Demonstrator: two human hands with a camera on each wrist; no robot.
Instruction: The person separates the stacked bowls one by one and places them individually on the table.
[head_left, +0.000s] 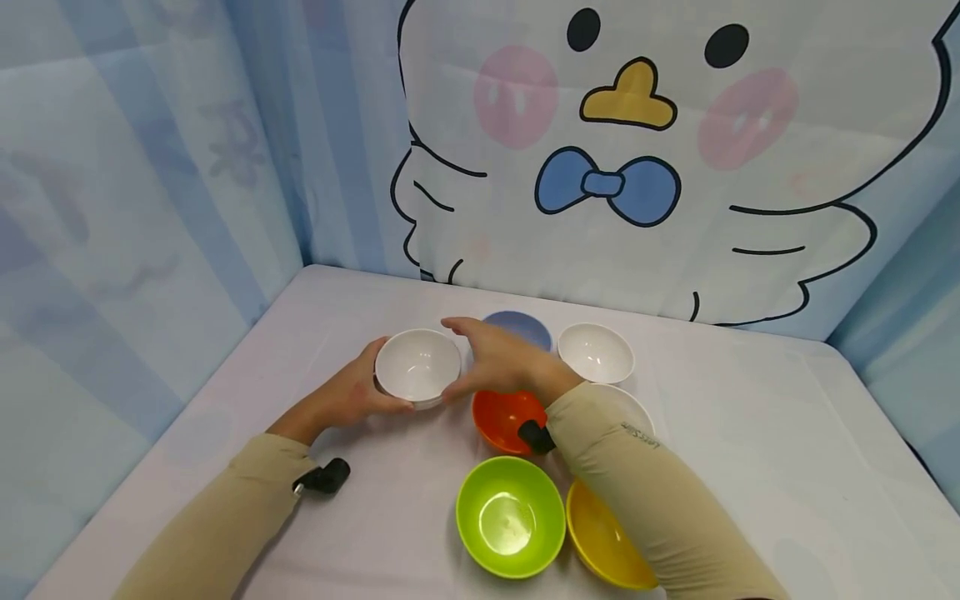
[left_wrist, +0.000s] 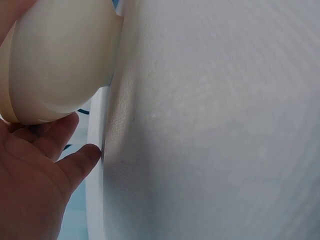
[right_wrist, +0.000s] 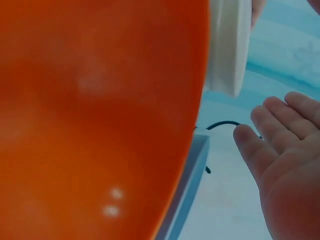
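A white bowl (head_left: pixel 417 367) sits upright at the left of the other bowls, its foot right at the tabletop in the left wrist view. My left hand (head_left: pixel 358 390) grips it from the left, thumb along the front and fingers curving round the far side. On the bowl's right, my right hand (head_left: pixel 501 358) is spread with the thumb close to the rim. Its fingers (right_wrist: pixel 282 122) are straight and hold nothing in the right wrist view. Beneath the right hand stands an orange bowl (head_left: pixel 504 418); behind it, a blue bowl (head_left: pixel 525 325) is partly hidden.
Another white bowl (head_left: pixel 596 353) stands at the back right, with a further white bowl (head_left: pixel 628 406) partly behind my right sleeve. Nearer me are a green bowl (head_left: pixel 510 517) and a yellow bowl (head_left: pixel 606 542), the latter partly covered by the forearm. Printed curtains (head_left: pixel 360 150) border the white table (head_left: pixel 787 467).
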